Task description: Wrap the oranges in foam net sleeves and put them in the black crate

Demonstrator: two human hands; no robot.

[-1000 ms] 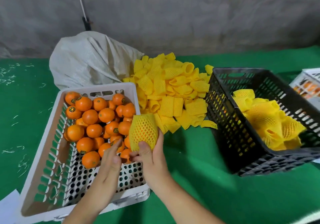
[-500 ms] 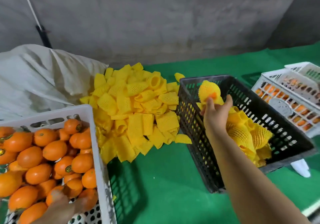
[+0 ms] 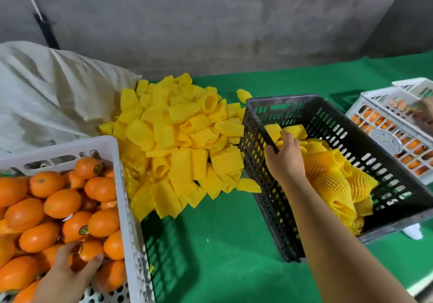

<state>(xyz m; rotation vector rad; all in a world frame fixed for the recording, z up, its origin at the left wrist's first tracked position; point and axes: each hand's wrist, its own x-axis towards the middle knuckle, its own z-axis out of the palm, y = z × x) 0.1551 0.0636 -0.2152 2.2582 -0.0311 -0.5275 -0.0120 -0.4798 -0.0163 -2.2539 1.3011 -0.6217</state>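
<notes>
Right hand inside black crate, fingers hidden, grip unclear, setting wrapped orange among others. Left hand clasps orange in white crate, readying next. Sleeves heaped between crates, within reach.

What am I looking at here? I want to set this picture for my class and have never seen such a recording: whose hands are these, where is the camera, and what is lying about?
There is no machine: a person works with bare hands and wears a camera on the head, so you look forward and down along their arms.

On the green cover stands a white crate of bare oranges, a heap of yellow foam net sleeves, and a black crate holding oranges already wrapped. A pale sack lies behind, and more white crates stand at the far right.

The left hand grips an orange in the white crate. The right hand reaches into the black crate among the wrapped fruit; whether its fingers hold anything is hidden.
</notes>
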